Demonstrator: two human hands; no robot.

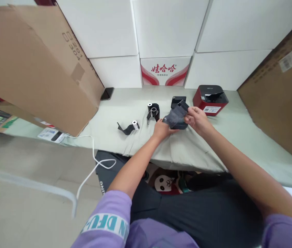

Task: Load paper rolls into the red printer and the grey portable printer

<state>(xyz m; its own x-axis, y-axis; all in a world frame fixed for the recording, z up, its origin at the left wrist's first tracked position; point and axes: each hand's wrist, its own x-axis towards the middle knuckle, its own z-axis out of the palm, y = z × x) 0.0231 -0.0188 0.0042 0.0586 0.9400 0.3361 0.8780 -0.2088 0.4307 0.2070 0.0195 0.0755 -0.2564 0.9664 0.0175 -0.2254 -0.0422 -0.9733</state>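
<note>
Both hands meet over a pale green cloth-covered table point(233, 137). My left hand point(162, 130) and my right hand point(196, 119) are closed on a dark translucent plastic wrapper point(176, 117) held between them, just above the cloth. Left of my hands stands a black-wrapped paper roll point(153, 111), upright. Further left lies a small white paper roll point(135, 124) with a torn black wrapper point(126, 129) trailing from it. A small black device point(178, 100) stands just behind the wrapper.
A red and black label printer point(210, 99) stands at the back right. White boxes point(166, 31) form the back wall, large cardboard boxes point(32, 65) flank both sides. A phone point(107, 93) lies at the back left. A white cable point(90, 172) hangs off the table's front.
</note>
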